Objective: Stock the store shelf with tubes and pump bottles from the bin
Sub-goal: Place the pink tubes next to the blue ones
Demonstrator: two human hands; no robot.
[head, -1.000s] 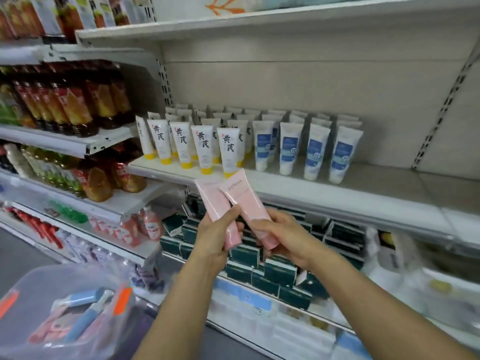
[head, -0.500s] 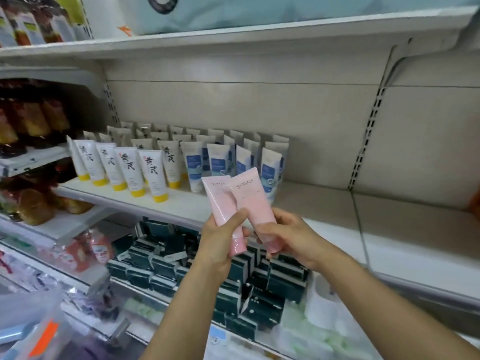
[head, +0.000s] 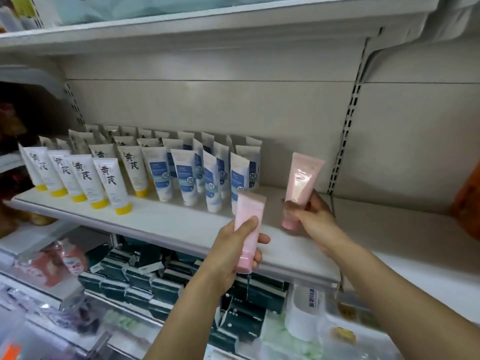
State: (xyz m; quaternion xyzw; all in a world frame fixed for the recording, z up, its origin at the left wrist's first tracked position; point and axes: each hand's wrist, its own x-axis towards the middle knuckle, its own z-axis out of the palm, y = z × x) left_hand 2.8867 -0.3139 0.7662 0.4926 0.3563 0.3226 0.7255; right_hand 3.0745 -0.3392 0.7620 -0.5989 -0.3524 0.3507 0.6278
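White store shelf [head: 166, 224], backed by a pale panel with slotted uprights. Landmark: the blue-label tubes [head: 185, 181] standing cap-down mid-shelf. Left of them are the yellow-cap tubes [head: 111, 185], also cap-down in rows. Right of them the shelf is bare.

Right hand [head: 310, 219] has its grip closed round the lower end of a pink tube [head: 301, 183], cap down, just right of the blue-label tubes and over the bare stretch. Can't tell whether the cap touches the shelf yet. Left hand [head: 233, 252] has thumb and fingers wrapped round a second pink tube [head: 249, 227], held upright in front of the shelf edge, just below and in front of the blue-label tubes. Bin is not in view.

My read: placing step, first pink tube about to be stood up.

Risks:
- Tubes balance on narrow caps. Releasing while tilted probably tips the tube.
- A tipped tube next to the blue-label rows could knock them over like dominoes.
- Left-hand tube sits close to the front blue-label tube; a careless swing in could clip it.
- Setting down too near the front edge risks a drop onto the boxes [head: 145, 279] below.
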